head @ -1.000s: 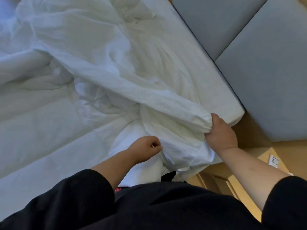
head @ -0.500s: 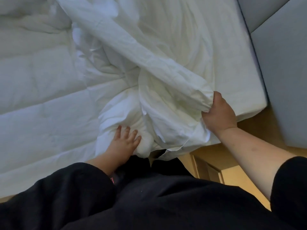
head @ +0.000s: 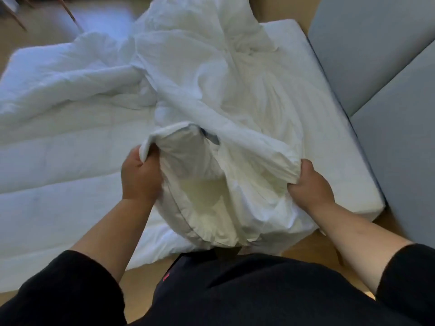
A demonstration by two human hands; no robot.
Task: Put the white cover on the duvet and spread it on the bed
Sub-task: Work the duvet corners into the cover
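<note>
Covering step: left hand (head: 138,177) and right hand (head: 310,187) each clutch bunched white cover (head: 211,90) at the bed's (head: 353,161) near corner. Probably its opening; next, feed duvet (head: 58,149) corner inside.

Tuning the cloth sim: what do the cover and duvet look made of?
White cover: thin woven fabric, likely cotton, matte; sharp creases, bunches tightly in both hands. Duvet: padded quilted textile, matte; puffy with stitched channels, filling not visible.
</note>
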